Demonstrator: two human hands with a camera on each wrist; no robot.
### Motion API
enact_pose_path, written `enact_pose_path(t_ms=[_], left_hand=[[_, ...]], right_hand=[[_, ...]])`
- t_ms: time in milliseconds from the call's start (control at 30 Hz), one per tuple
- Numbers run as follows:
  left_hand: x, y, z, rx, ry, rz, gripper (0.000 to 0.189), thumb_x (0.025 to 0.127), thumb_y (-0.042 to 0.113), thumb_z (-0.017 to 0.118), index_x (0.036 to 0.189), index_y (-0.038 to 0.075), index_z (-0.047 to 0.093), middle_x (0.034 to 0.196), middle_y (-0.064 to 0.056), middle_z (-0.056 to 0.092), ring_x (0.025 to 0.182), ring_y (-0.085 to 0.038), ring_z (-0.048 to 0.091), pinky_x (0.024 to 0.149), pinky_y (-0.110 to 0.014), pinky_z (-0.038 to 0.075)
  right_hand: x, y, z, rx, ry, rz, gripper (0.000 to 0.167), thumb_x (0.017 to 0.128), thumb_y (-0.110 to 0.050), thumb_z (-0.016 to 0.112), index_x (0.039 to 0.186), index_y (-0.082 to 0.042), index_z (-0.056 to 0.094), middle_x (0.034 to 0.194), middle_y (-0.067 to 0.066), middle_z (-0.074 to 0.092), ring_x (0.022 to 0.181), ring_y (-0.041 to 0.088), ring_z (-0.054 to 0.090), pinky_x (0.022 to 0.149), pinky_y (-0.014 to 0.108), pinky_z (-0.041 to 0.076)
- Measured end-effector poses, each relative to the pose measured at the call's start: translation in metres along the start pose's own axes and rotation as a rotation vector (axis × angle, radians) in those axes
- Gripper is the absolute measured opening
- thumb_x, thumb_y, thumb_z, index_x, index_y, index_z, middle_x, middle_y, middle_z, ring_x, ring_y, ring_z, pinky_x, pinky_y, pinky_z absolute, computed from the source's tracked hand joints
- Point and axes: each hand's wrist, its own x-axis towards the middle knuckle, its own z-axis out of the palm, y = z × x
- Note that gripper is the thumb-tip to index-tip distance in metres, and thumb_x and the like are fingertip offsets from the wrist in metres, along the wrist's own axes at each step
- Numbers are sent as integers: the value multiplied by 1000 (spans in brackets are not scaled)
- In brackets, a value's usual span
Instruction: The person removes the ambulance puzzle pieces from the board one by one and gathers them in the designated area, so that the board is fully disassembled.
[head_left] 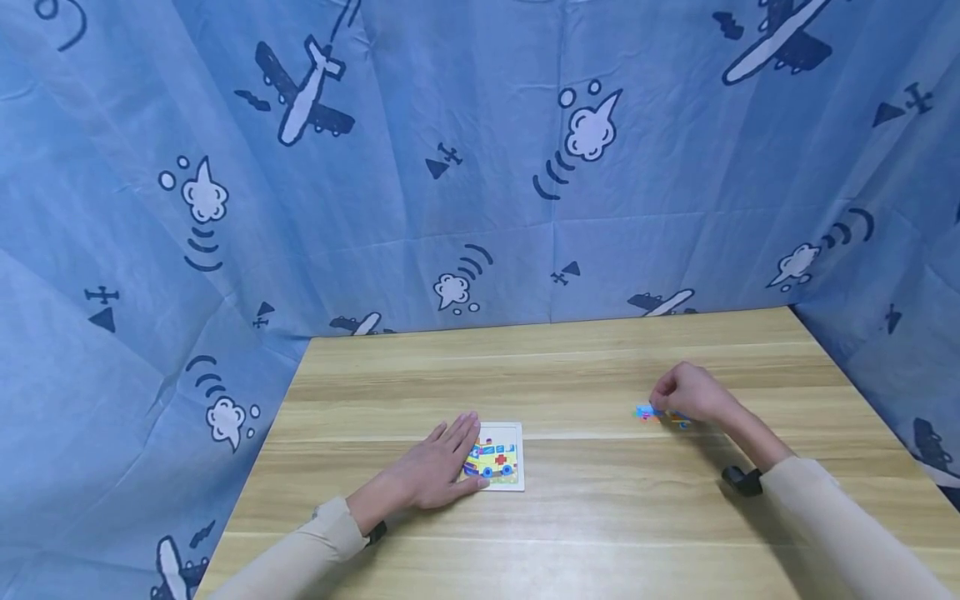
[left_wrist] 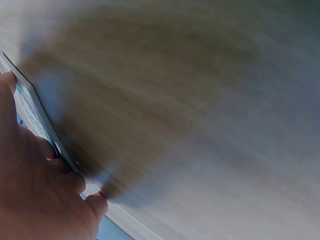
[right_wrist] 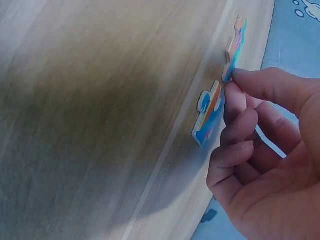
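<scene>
A small square jigsaw puzzle (head_left: 500, 458) with a white frame and a yellow ambulance picture lies flat on the table. My left hand (head_left: 442, 465) rests across its left edge, fingers extended and thumb at its lower side. Farther right, my right hand (head_left: 693, 393) is low over two loose puzzle pieces. Its thumb and index finger pinch the end of one blue, pink and orange puzzle piece (right_wrist: 237, 45). Just beside that hand lies the other puzzle piece (right_wrist: 207, 120), blue with an orange stripe. In the left wrist view the puzzle's frame (left_wrist: 42, 115) shows edge-on beside the fingers.
The wooden table (head_left: 570, 533) carries the puzzle and the pieces. A blue curtain (head_left: 495, 208) with airplane prints hangs along its back and sides. Dark wrist straps show at both cuffs.
</scene>
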Motion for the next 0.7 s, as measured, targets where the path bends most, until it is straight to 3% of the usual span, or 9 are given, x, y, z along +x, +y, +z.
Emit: enact_pose_path(t_ms=[333,700], left_hand=[[0,-1,1,6,-9,-5,92,106,71,31,170,9,9,180,-8,4,168,-23,6,136,-50,18],[0,0,0,-2,-20,-12,93,105,73,31,170,10,7,180,-6,2,168,-21,4,136,-49,17]], right_hand=[[-1,1,6,30,14,23,14,96,-12,70,86,-5,77,68,-1,64,61,13,53,54,27,43],[-2,-4,5,13,26,28,13,94,-10,70,86,-4,77,74,2,68,66,15,58,58,29,47]])
